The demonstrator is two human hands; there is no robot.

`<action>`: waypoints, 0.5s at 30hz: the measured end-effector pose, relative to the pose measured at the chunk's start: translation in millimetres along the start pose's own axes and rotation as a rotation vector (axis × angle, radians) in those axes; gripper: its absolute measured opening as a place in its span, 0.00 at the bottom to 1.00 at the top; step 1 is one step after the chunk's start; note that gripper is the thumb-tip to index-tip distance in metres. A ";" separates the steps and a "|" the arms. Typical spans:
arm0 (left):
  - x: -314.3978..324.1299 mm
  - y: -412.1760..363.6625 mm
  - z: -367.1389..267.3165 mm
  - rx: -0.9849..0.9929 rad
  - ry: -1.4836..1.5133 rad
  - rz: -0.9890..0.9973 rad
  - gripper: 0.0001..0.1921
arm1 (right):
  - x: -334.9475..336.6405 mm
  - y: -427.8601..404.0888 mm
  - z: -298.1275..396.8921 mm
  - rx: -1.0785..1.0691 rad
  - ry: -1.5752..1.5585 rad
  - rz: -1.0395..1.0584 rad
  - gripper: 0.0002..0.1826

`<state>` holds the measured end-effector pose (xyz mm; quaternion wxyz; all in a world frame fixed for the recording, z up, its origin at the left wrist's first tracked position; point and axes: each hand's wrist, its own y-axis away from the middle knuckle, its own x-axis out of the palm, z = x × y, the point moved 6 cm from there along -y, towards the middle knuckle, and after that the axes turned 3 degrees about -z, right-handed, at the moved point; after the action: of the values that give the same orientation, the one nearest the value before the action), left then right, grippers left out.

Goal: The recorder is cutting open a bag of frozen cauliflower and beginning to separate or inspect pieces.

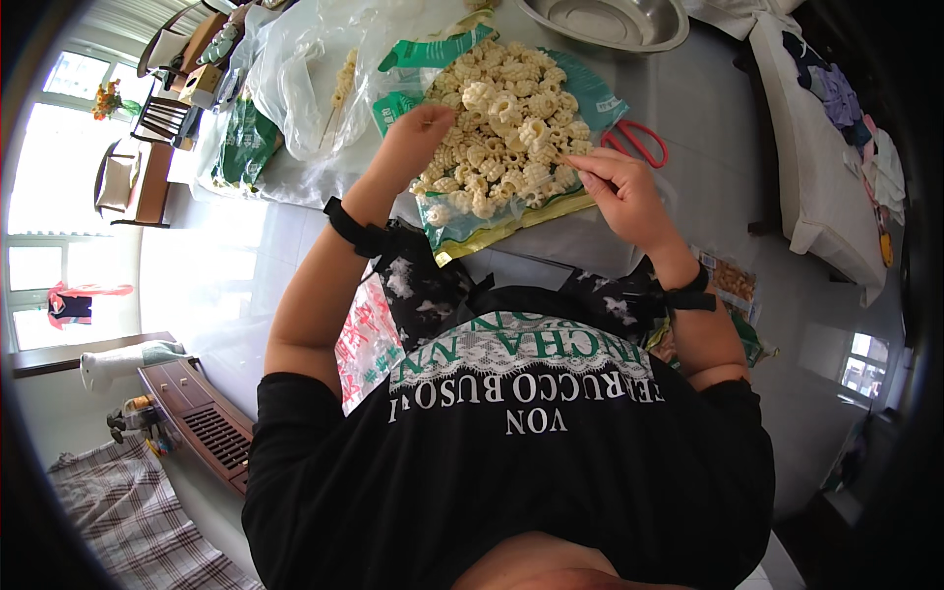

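Before me a heap of pale, scored, curled squid pieces (487,162) lies on an opened green-and-clear plastic bag (472,228). My right hand (627,193) pinches a thin wooden skewer (566,158) at the heap's right side. Several larger curls (532,134) line up from its tip toward the upper left and seem threaded on it. Over the heap's left edge is my left hand (419,140), fingertips pinched together. Whether anything small is between them cannot be told. Red-handled scissors (640,144) lie just beyond my right hand, their blades hidden.
A steel basin (608,22) stands at the table's far side. At the left, a clear plastic bag (295,88) lies by a loaded skewer (343,85), with a green packet (247,140) farther left. A pale sofa (800,133) holding clothes is at the right.
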<state>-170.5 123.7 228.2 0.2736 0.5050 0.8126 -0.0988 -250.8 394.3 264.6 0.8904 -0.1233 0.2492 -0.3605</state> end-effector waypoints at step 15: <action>7.4 7.3 -2.4 0.358 -0.673 -0.060 0.16 | -9.5 13.3 -3.3 0.050 0.002 0.038 0.11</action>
<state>-167.5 133.9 227.0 0.4298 0.4600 0.6615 -0.4075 -250.7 410.3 259.9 0.8995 -0.0960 0.2435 -0.3499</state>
